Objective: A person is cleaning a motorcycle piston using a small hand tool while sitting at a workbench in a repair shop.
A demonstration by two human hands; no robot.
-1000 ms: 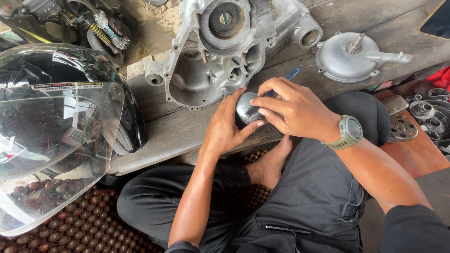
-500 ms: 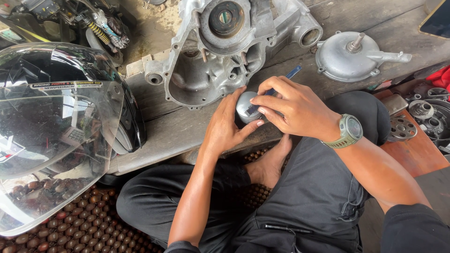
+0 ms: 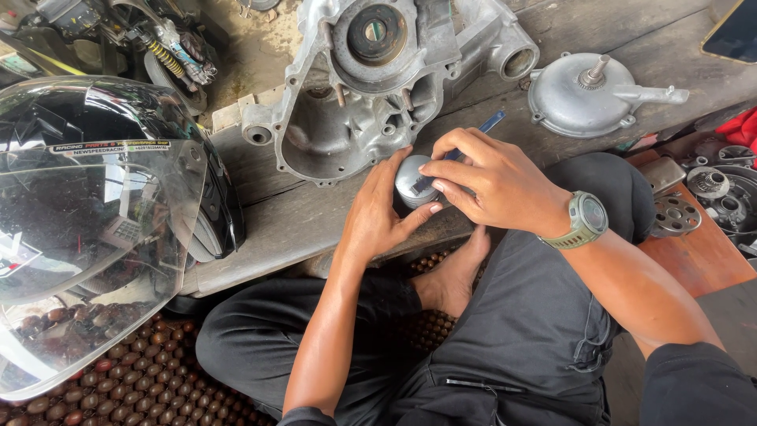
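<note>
Nearest the camera, the person sits cross-legged in dark trousers (image 3: 505, 347) on a mat of brown wooden beads (image 3: 118, 386), one bare foot (image 3: 453, 276) tucked under the edge of the desk (image 3: 268, 229). Just above that foot, the two hands meet around a small silver piston (image 3: 412, 178), the landmark for everything else here. The left hand (image 3: 377, 213) cups the piston from below and from its left side, fingers curled up against its wall and thumb stretched along its lower edge. The right hand (image 3: 489, 185), with a green watch (image 3: 585, 221) at its wrist, comes in from the piston's right and pinches a thin blue-handled tool (image 3: 465, 150) whose near end lies across the piston's top. The piston sits at the desk's near edge. Left of the piston a helmet (image 3: 102, 213) with a clear visor rests on the desk. Right behind the piston lies a grey engine crankcase (image 3: 378, 87). Farther right of the piston lies a round metal cover (image 3: 587, 99), and beyond the person's right knee lie small gears and discs (image 3: 702, 197).
</note>
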